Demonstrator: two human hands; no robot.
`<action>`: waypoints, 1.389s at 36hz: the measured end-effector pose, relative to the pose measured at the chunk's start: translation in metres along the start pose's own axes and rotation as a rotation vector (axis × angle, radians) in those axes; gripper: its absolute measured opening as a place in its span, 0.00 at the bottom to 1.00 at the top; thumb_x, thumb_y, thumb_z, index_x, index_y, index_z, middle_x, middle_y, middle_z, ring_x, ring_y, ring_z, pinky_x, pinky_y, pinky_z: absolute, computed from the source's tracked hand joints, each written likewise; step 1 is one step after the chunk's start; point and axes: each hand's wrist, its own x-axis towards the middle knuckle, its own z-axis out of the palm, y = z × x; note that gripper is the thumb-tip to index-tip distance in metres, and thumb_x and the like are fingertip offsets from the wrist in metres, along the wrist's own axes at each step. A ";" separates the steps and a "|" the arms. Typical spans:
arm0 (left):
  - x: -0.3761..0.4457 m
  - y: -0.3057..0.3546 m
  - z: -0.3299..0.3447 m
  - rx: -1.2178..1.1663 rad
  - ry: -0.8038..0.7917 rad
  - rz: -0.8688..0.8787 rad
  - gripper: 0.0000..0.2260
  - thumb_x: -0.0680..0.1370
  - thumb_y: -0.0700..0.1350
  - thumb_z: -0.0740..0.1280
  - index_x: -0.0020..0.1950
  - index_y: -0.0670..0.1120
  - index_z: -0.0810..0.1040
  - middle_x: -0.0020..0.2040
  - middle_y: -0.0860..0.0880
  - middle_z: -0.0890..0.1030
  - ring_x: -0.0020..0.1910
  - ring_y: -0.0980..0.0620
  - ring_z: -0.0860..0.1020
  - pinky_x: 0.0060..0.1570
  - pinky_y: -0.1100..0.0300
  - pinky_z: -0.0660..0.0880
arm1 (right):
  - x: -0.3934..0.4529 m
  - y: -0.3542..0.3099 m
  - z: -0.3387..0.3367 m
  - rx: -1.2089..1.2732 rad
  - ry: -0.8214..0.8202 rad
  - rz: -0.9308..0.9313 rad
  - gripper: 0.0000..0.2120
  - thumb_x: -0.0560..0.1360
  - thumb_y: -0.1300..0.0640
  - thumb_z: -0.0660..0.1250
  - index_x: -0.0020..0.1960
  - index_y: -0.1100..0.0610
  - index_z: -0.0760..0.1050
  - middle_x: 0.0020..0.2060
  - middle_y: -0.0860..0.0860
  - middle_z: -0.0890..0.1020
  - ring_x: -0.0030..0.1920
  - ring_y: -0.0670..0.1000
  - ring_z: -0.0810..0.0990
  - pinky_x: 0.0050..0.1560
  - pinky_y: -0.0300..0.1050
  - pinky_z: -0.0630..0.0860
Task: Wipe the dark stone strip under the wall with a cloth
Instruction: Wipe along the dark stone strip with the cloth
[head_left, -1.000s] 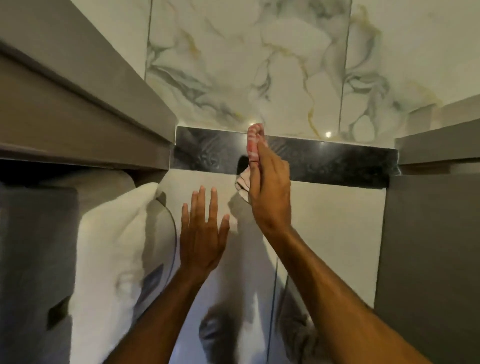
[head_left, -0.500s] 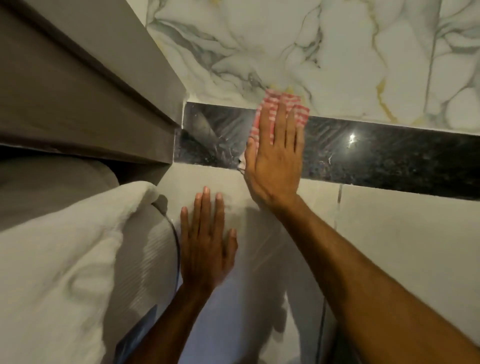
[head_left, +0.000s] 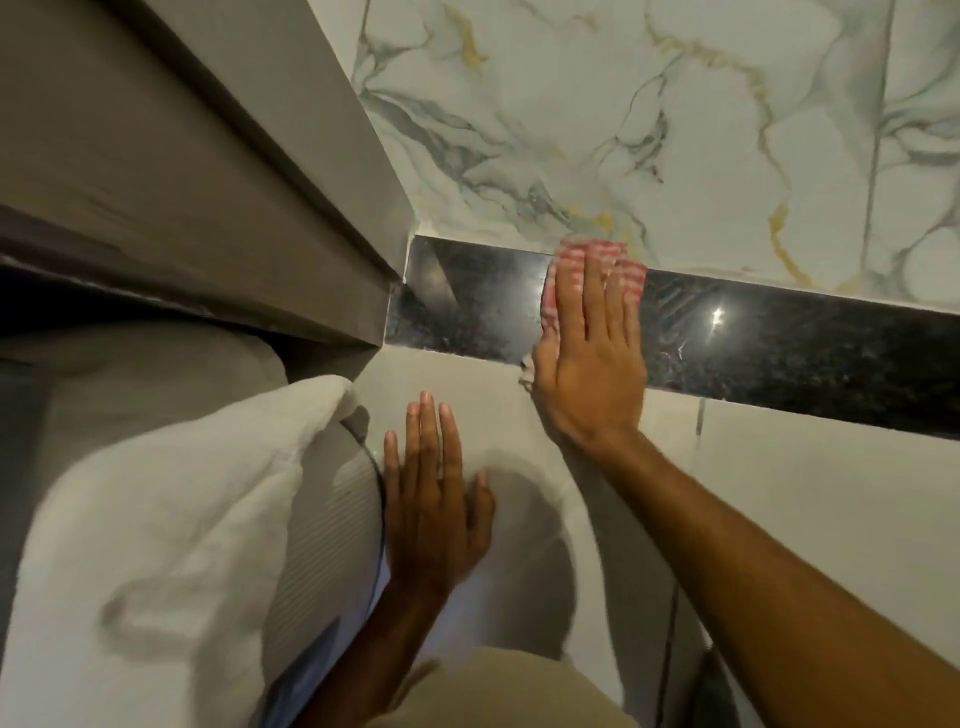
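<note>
Pressure explains the right hand (head_left: 589, 364): its flat, open grip pins the cloth (head_left: 597, 260) against the dark stone strip (head_left: 779, 338), while the left hand (head_left: 434, 499), spread and holding nothing, braces on the pale floor (head_left: 805, 493).

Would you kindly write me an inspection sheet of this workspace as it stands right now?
Surface: dark stone strip glossy, with a light glint; pale floor tiles below it.
Job's things: red-and-white cloth pressed flat on the strip.
Clutter: white pillow at left.
Grippers: right hand flat on the cloth; left hand flat on the tile, empty.
Cables: nothing seen.
Surroundings: marbled wall above the strip; grey cabinet panel at left.
</note>
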 end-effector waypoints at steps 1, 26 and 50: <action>0.000 0.000 0.001 -0.008 0.005 -0.001 0.33 0.86 0.55 0.55 0.85 0.36 0.64 0.86 0.35 0.63 0.86 0.35 0.62 0.85 0.34 0.59 | 0.014 -0.018 0.004 0.013 0.013 0.031 0.36 0.88 0.45 0.50 0.91 0.57 0.44 0.91 0.58 0.46 0.92 0.58 0.44 0.92 0.60 0.46; -0.001 0.001 0.006 -0.040 0.000 -0.051 0.34 0.89 0.60 0.47 0.87 0.37 0.61 0.87 0.35 0.62 0.88 0.36 0.60 0.86 0.35 0.58 | 0.026 -0.074 0.034 0.008 0.006 -0.431 0.34 0.88 0.46 0.55 0.91 0.56 0.52 0.91 0.58 0.53 0.91 0.57 0.46 0.92 0.58 0.44; -0.010 0.047 0.011 -0.048 -0.091 0.218 0.33 0.85 0.54 0.55 0.86 0.36 0.62 0.87 0.32 0.61 0.86 0.32 0.62 0.84 0.34 0.55 | -0.113 0.073 0.004 -0.031 0.315 0.266 0.31 0.88 0.53 0.58 0.88 0.60 0.60 0.89 0.62 0.60 0.90 0.63 0.54 0.89 0.67 0.58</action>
